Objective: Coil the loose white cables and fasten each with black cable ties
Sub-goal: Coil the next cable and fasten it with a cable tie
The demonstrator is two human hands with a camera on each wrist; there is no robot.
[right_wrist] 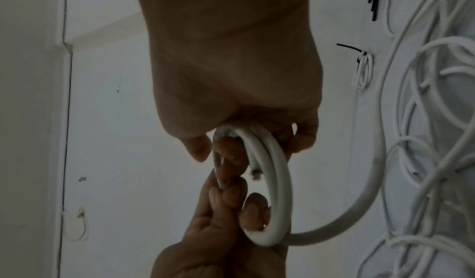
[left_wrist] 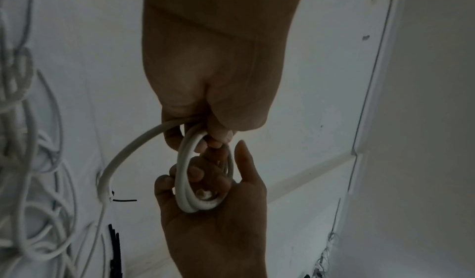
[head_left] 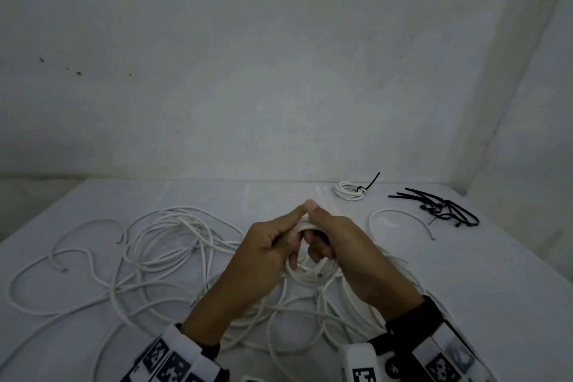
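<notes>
centre of the head view: the left hand (head_left: pixel 263 245) and right hand (head_left: pixel 344 242) meet above the table (head_left: pixel 279 192), the fingers of both curled round a small coil of white cable (left_wrist: pixel 187 176) held between them, thumbs touching at its top, one strand trailing from the coil to the loose white cables (head_left: pixel 161 245) heaped at lower left and centre. upper right of the frame: a finished coil (head_left: pixel 348 191) bound with a black tie, and further right the spare black cable ties (head_left: pixel 443 206), well apart from the hands.
</notes>
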